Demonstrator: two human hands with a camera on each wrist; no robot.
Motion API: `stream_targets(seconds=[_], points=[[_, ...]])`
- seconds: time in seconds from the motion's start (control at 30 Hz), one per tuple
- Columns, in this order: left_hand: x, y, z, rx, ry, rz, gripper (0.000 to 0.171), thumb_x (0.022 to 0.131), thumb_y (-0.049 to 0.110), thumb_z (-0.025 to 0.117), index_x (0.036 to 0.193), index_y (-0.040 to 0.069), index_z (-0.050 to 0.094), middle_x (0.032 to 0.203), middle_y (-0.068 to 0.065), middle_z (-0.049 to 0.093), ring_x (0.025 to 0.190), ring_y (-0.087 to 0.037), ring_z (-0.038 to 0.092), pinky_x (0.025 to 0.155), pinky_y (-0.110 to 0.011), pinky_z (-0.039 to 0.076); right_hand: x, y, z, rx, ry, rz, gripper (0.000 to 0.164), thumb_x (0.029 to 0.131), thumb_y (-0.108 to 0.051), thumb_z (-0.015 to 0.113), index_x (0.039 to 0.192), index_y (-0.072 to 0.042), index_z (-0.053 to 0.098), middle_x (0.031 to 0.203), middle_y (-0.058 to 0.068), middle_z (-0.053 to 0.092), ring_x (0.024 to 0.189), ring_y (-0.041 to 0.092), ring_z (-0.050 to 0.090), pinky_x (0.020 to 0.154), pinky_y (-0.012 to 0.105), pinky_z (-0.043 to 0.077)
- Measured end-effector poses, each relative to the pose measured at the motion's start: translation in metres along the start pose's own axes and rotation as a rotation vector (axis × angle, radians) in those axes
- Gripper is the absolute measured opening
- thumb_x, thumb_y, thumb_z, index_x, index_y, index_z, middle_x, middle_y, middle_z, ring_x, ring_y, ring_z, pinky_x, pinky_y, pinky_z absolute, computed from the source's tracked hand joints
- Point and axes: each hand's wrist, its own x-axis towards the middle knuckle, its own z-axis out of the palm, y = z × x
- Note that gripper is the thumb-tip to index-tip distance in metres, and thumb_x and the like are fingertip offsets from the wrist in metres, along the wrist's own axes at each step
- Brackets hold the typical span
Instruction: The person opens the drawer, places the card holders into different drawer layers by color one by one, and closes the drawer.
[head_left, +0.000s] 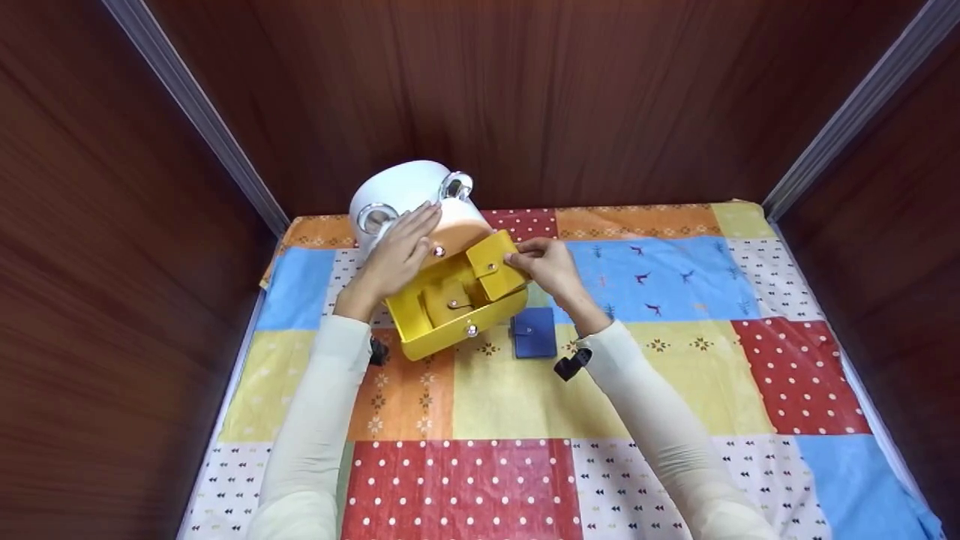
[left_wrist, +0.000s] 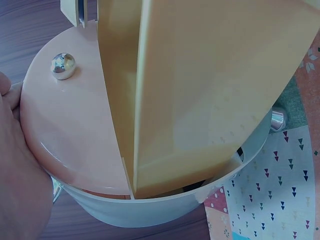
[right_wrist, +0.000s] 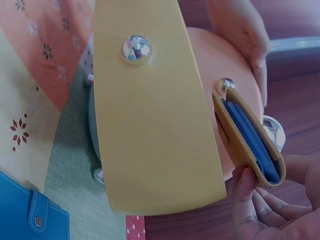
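Observation:
A white rounded drawer box (head_left: pixel 405 184) with silver ring-shaped parts stands at the back, its peach upper drawer closed. Its yellow lower drawer (head_left: pixel 435 342) is pulled out toward me. My left hand (head_left: pixel 397 251) rests with extended fingers on the box's upper left edge. Above the yellow drawer's right end, my right hand (head_left: pixel 553 266) pinches a yellow card wallet (head_left: pixel 504 282) with a snap strap; blue inner sleeves show in the right wrist view. Inside the drawer lies another yellow wallet (head_left: pixel 441 300) with a snap. A blue wallet (head_left: pixel 535 341) lies on the cloth just right of the drawer.
A patchwork-print cloth (head_left: pixel 465 487) covers the table. Brown wood-look panels (head_left: pixel 525 97) rise behind and on both sides, with metal strips (head_left: pixel 847 105) at the corners.

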Motion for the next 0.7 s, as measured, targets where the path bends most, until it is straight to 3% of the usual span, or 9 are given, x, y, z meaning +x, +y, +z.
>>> stream_targets(seconds=[0.43,0.7], points=[[0.0,-0.001,0.0,0.001,-0.009,-0.002,0.055,0.115,0.026,0.034,0.169,0.015,0.029,0.179,0.001,0.023,0.167,-0.022,0.017,0.139,-0.042,0.006,-0.003,-0.002,0.017,-0.034,-0.033,-0.033,0.027,0.095,-0.018,0.082,0.112,0.003,0.077,0.097,0.012,0.079,0.07,0.008,0.069,0.061,0.021,0.062],[0.0,0.0,0.0,0.007,-0.007,-0.002,0.055,0.115,0.027,0.033,0.169,0.017,0.028,0.179,0.002,0.022,0.167,-0.022,0.017,0.139,-0.042,0.006,-0.005,-0.007,0.027,-0.134,-0.029,-0.084,0.024,0.093,-0.016,0.084,0.105,0.003,0.077,0.099,0.017,0.08,0.074,0.009,0.068,0.062,0.016,0.056]])
